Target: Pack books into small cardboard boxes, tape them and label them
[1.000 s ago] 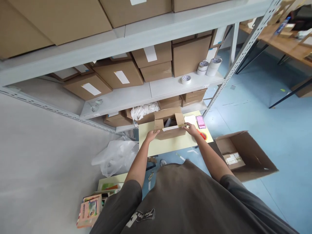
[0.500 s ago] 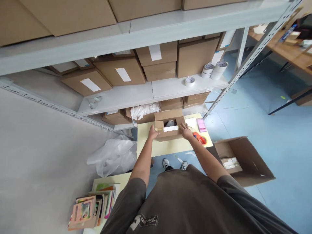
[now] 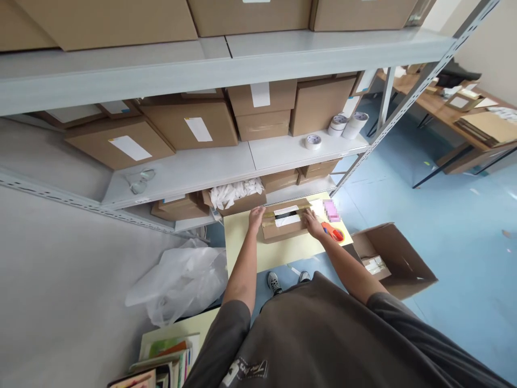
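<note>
A small cardboard box [image 3: 286, 230] rests on the pale yellow table [image 3: 242, 253] in front of me. Its top flaps are folded inward, leaving a narrow dark slit between two white label strips, and what lies inside is hidden. Yellowish tape shows at both ends of the top. My left hand [image 3: 257, 216] is closed on the box's left end. At the right end, my right hand [image 3: 313, 223] grips the edge with its fingers over the top. Beside that hand lies an orange tape dispenser [image 3: 333, 232].
Behind the table stands a metal rack [image 3: 181, 175] with boxes and white tape rolls [image 3: 313, 142]. White strips fill an open carton [image 3: 238, 202]. A large open box [image 3: 404, 258] stands right, a plastic bag [image 3: 181, 280] left. Books [image 3: 169, 366] lie lower left.
The box's flaps have come down over the opening, narrowing it to a slit. Both hands stay at the box's ends. The camera view has shifted a little.
</note>
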A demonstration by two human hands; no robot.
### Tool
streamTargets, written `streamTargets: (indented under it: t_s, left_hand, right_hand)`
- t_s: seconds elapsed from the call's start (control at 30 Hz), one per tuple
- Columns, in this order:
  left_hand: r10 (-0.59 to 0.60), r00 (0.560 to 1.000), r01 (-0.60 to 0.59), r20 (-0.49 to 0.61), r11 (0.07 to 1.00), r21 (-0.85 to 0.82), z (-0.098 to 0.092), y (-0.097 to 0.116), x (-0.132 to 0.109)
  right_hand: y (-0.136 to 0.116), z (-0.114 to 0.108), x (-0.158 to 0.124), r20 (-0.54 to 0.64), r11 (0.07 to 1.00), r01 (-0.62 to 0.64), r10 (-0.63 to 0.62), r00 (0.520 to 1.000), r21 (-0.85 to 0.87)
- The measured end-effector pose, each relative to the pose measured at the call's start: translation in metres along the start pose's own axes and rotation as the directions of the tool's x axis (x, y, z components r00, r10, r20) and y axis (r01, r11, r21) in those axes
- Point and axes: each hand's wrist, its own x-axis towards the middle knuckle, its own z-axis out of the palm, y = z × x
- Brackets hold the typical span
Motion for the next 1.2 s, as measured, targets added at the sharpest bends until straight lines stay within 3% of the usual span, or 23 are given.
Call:
streamTargets:
  t_s: [0.13, 0.2, 0.3, 0.4, 0.53, 0.7, 0.83, 1.03, 1.2]
  left_hand:
    - [0.021, 0.999, -0.024, 0.024, 0.989, 0.143, 0.007, -0.015, -0.026]
    - [-0.044, 0.998, 0.036, 0.039, 0.983, 0.183, 0.01, -0.02, -0.032]
    - [-0.192, 0.979, 0.17, 0.073, 0.956, 0.238, 0.016, -0.023, -0.034]
    - [-0.272, 0.96, 0.247, 0.069, 0.936, 0.252, 0.025, -0.019, -0.032]
    - [-0.346, 0.932, 0.36, -0.109, 0.919, 0.164, 0.043, -0.005, -0.037]
    - [-0.309, 0.917, 0.37, -0.253, 0.896, 0.244, 0.055, 0.01, -0.052]
    - [-0.287, 0.909, 0.386, -0.301, 0.853, 0.352, 0.055, 0.015, -0.053]
    - [-0.239, 0.911, 0.385, -0.336, 0.784, 0.487, 0.057, 0.022, -0.048]
    - [-0.229, 0.877, 0.442, -0.423, 0.732, 0.519, 0.065, 0.025, -0.05]
  right_hand:
    - [-0.013, 0.014, -0.018, -0.211, 0.993, -0.104, 0.114, 0.971, 0.055]
    - [-0.02, 0.018, -0.02, -0.249, 0.995, -0.094, 0.095, 0.964, 0.017]
    - [-0.028, 0.014, -0.011, -0.171, 0.995, -0.071, 0.059, 0.983, -0.065]
    - [-0.029, 0.004, 0.001, -0.003, 0.986, -0.132, 0.132, 0.991, -0.102]
    - [-0.028, -0.003, 0.008, 0.094, 0.982, -0.156, 0.167, 0.981, -0.11]
    - [-0.02, -0.012, 0.002, 0.088, 0.998, -0.033, 0.038, 0.995, -0.053]
    - [0.01, -0.037, -0.011, -0.028, 0.999, 0.037, -0.037, 0.999, 0.004]
    - [0.095, -0.083, -0.037, -0.161, 0.994, -0.105, 0.107, 0.981, 0.02]
    - [0.15, -0.094, -0.052, -0.13, 0.978, -0.202, 0.207, 0.97, 0.052]
